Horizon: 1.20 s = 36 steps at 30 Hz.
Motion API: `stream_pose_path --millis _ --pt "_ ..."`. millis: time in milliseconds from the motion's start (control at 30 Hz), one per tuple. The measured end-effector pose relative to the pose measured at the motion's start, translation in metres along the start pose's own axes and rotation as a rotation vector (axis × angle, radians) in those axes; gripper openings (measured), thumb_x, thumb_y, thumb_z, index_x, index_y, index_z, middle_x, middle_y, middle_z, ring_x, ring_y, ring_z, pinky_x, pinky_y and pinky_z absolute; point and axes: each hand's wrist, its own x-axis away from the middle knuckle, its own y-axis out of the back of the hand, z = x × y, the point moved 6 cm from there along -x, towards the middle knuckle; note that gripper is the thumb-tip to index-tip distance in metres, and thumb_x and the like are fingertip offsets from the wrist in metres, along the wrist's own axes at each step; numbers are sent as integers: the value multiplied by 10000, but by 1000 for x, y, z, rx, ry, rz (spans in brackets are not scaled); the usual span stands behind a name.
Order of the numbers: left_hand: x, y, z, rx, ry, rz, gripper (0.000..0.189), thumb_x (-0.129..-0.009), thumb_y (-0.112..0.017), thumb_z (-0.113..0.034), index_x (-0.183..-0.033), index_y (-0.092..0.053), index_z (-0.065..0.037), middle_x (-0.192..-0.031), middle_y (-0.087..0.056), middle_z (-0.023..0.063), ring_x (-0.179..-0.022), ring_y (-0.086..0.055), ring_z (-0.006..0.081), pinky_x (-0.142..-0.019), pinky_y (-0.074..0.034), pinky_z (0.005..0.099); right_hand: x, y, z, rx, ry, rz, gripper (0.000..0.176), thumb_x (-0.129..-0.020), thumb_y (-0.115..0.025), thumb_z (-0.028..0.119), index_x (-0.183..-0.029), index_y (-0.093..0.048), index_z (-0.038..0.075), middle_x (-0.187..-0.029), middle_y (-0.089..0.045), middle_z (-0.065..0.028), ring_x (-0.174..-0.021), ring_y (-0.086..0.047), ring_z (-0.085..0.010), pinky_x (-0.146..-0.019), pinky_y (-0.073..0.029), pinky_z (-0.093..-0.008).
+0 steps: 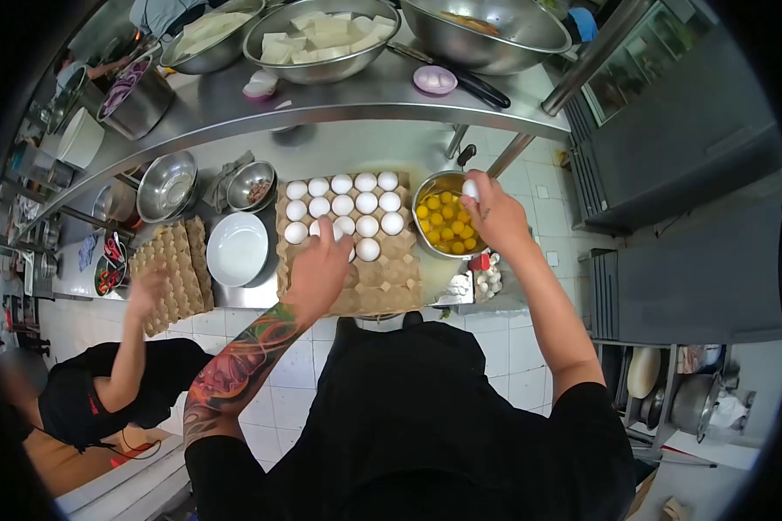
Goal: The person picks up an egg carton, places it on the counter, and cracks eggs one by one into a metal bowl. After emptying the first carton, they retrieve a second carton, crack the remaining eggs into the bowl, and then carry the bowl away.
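White eggs [366,202] fill the upper rows of a cardboard tray [374,295] on the steel counter; its lower cells hold none. My left hand [320,271] is over the tray's left part, its fingertips at an egg in the third row and its fingers curled. At the tray's right stands a steel pot [444,253] with several yolks [443,217] in clear egg white. Above the pot's right rim, my right hand [493,213] holds a white egg [470,188] between thumb and fingers.
A white bowl [236,250] and empty egg trays [172,269] are at the left, near a co-worker's blurred hand [148,291]. Eggshells [488,280] lie right of the pot. The raised shelf [339,111] carries a bowl of white blocks [321,62] and a knife [478,87].
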Motion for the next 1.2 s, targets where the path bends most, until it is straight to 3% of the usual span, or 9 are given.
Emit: stream_pose_path --millis 133,300,367,567,700,767,833,1100,1200 --pt "-6 16 7 126 -32 71 455 -737 -869 -229 -1120 -649 -120 -1276 -470 219 -914 -686 404 -726 -592 472 6 11 1 74 -70 51 345 -1007 -609 295 -1287 -505 123 -1085 -671 -215 -890 -670 -440 -752 -535 -469" --pt "-4 30 25 499 -6 -146 427 -734 -896 -315 -1065 -711 -118 -1268 -534 227 -1050 -656 369 -763 -557 468 59 30 -89 -480 -278 -279 440 -986 -649 296 -1358 -542 88 -1242 -643 -215 -998 -672 -401 -858 -544 -458" --pt "-17 28 9 619 18 -129 433 -741 -908 -301 -1073 -718 -97 -1193 -589 178 -1204 -568 310 -979 -469 438 86 11 -111 -183 -154 -330 606 -941 -716 284 -1463 -486 79 -1295 -609 -235 -1102 -641 -358 -925 -531 -449" --pt "-79 10 -98 1145 -86 214 427 -824 -862 -335 -1062 -711 -14 -1083 -658 106 -1047 -610 199 -935 -473 349 84 39 27 -748 149 -18 729 -834 -819 137 -1477 -482 72 -1240 -586 -154 -1134 -587 -259 -945 -536 -369" --pt "-90 -13 -114 1228 -76 325 408 -967 -709 -404 -1148 -692 -39 -973 -665 34 -730 -576 80 -644 -475 244 61 15 -2 -729 283 -79 584 -897 -773 138 -1409 -512 34 -1122 -614 -122 -984 -642 -216 -827 -568 -343" --pt "-80 -14 -106 1230 -78 302 385 -1022 -632 -394 -1192 -675 -52 -938 -639 7 -633 -512 49 -553 -423 222 43 -17 -70 -1229 -319 -155 406 -981 -682 169 -1323 -541 2 -1029 -648 -92 -778 -661 -172 -680 -565 -306" --pt "-62 -7 -98 1397 113 381 348 -1049 -591 -358 -1189 -673 -51 -940 -621 2 -644 -509 62 -561 -423 229 18 -17 -103 -1397 -449 -513 348 -1046 -581 243 -1295 -537 4 -962 -664 -84 -626 -632 -157 -583 -536 -274" --pt "8 -2 -40 1481 197 328 294 -1058 -573 -356 -1191 -680 -116 -1026 -611 -9 -728 -530 58 -609 -450 237 -4 -26 -107 -1705 -548 -323 363 -1055 -567 289 -1336 -514 64 -987 -658 -64 -678 -589 -143 -581 -468 -283" --pt "39 -10 -9 1590 362 226 259 -1074 -548 -263 -1193 -652 -58 -962 -589 16 -650 -517 72 -531 -388 224 12 -27 -83 -1414 -442 -204 306 -1048 -583 233 -1325 -517 119 -921 -597 -22 -678 -517 -112 -606 -437 -279"
